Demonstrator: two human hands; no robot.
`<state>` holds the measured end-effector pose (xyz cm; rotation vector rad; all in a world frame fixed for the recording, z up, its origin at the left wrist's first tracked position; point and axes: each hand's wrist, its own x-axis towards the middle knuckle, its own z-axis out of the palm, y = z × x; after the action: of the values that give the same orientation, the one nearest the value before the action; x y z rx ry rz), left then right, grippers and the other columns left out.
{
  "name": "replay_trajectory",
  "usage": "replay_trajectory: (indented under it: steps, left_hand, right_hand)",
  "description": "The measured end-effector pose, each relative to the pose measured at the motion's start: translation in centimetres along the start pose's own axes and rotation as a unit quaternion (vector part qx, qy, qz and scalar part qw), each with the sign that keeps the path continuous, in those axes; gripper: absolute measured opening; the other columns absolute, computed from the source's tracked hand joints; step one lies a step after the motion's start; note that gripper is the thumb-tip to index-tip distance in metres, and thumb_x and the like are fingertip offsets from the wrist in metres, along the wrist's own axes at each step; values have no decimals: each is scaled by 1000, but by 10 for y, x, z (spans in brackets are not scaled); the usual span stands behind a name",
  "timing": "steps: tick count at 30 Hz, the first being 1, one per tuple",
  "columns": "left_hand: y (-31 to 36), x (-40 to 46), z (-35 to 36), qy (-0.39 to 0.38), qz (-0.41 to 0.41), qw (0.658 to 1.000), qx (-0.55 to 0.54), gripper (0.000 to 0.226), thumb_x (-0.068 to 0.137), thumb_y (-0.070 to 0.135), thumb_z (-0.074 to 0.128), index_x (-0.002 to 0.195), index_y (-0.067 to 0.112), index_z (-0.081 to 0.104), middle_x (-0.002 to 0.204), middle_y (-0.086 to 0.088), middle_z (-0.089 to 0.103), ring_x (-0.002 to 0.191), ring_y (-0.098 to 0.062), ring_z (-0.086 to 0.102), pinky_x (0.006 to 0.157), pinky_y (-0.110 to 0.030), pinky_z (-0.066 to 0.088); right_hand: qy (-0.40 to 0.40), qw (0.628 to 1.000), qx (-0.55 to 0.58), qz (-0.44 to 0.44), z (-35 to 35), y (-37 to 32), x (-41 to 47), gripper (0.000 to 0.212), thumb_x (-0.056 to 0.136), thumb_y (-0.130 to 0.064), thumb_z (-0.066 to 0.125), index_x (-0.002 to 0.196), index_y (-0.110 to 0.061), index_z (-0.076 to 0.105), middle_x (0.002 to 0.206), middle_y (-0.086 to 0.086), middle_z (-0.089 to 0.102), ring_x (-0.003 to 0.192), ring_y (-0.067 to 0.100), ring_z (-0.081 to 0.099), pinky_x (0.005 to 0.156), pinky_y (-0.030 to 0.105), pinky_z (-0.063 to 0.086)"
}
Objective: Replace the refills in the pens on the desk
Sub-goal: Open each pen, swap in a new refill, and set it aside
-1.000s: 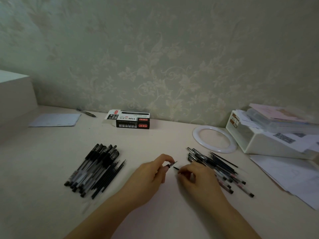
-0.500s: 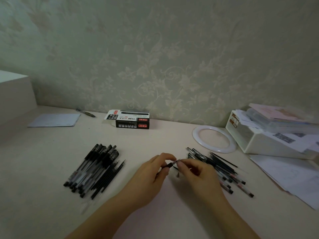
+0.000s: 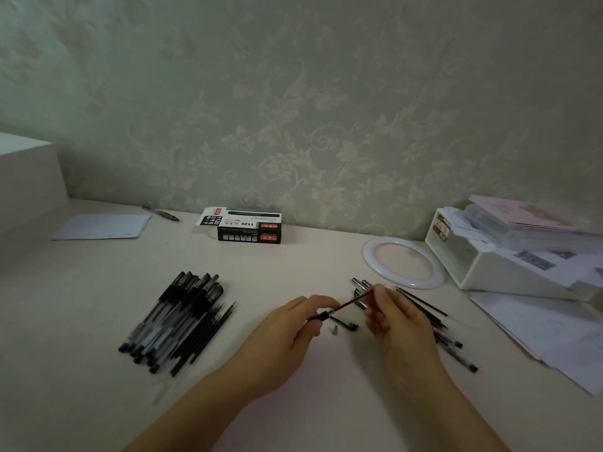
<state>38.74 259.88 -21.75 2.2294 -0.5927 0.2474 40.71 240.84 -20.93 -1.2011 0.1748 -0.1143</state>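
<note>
My left hand (image 3: 287, 334) grips a pen barrel by its black grip section (image 3: 321, 316) above the middle of the desk. My right hand (image 3: 396, 316) pinches a thin dark refill (image 3: 354, 301) that runs from the barrel's mouth up and to the right. On the desk under them lie a small black pen part (image 3: 342, 323) and a tiny white tip piece (image 3: 334, 330). A pile of black pens and loose refills (image 3: 177, 316) lies to the left. Another pile of pens (image 3: 440, 331) lies to the right, partly hidden by my right hand.
A black-and-white refill box (image 3: 248, 225) stands by the wall. A white ring (image 3: 403, 263) lies at the right, beside a white bin with papers (image 3: 509, 256). Loose sheets (image 3: 538, 334) cover the right edge. A paper sheet (image 3: 101, 226) and a lone pen (image 3: 160, 212) lie far left.
My hands met at the pen's tip, then my right hand moved up and right, drawing the refill out of the barrel. Small pen parts now lie on the desk below.
</note>
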Motion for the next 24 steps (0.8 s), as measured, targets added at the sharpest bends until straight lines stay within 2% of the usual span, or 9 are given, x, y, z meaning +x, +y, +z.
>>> replay_trajectory:
  steps: [4,8,11,13,15,17,19,21,24]
  left_hand:
    - [-1,0,0,11,4,1000,-16,42,97,10,49,124,41,54,88,25,54,74,8,52,67,-5,35]
    - [-1,0,1,3,6,1000,-14,44,97,10,49,124,43,52,89,24,54,74,10,52,69,-5,36]
    - [-4,0,1,0,-5,1000,-7,43,98,13,47,125,47,49,91,26,53,74,8,53,67,-5,37]
    - [-6,0,1,4,-11,1000,-3,41,99,17,46,125,49,47,91,25,53,71,6,51,63,-6,37]
    - [-7,1,0,6,-18,1000,3,39,100,20,45,124,50,46,91,24,53,70,5,51,62,-7,37]
    - [-8,1,1,3,-23,1000,14,36,100,22,45,124,49,46,93,26,52,74,6,52,64,-7,37]
    - [-8,0,1,-2,-23,999,24,34,101,23,44,124,47,47,94,28,51,76,7,52,66,-6,37]
    - [-9,0,1,-7,-23,999,32,33,101,23,44,124,46,48,94,28,51,78,6,52,67,-8,38]
    - [-8,0,1,-11,-24,999,42,33,101,24,44,124,46,47,97,26,51,82,2,53,69,-11,40]
  right_hand:
    - [-53,998,-24,38,7,6,-4,16,83,-17,72,97,-11,76,90,3,76,74,11,71,65,20,56]
    - [-66,997,-13,43,6,8,-3,11,91,-14,64,96,-8,72,94,9,75,78,16,71,67,22,56]
    - [-7,997,-41,-62,-2,-2,5,12,96,-17,58,95,-8,66,89,9,74,78,17,68,72,27,56]
    - [39,980,-116,-156,-14,-14,10,10,96,-20,59,95,-17,68,82,1,74,74,10,68,68,20,55]
    - [70,931,-268,-238,-29,-24,14,11,95,-24,61,92,-29,71,79,-9,71,71,1,65,64,13,50]
    - [101,855,-415,-293,-44,-28,16,12,93,-20,64,94,-29,72,82,-13,68,75,3,62,67,12,44]
    - [124,790,-513,-311,-55,-27,18,13,92,-12,64,100,-16,75,88,-4,66,76,12,59,70,25,47]
    - [141,740,-585,-299,-62,-25,20,15,92,-9,63,102,-11,75,90,7,66,80,26,58,73,39,50]
    - [153,698,-649,-263,-64,-22,20,16,93,-12,62,100,-12,75,90,11,65,82,33,56,73,43,48]
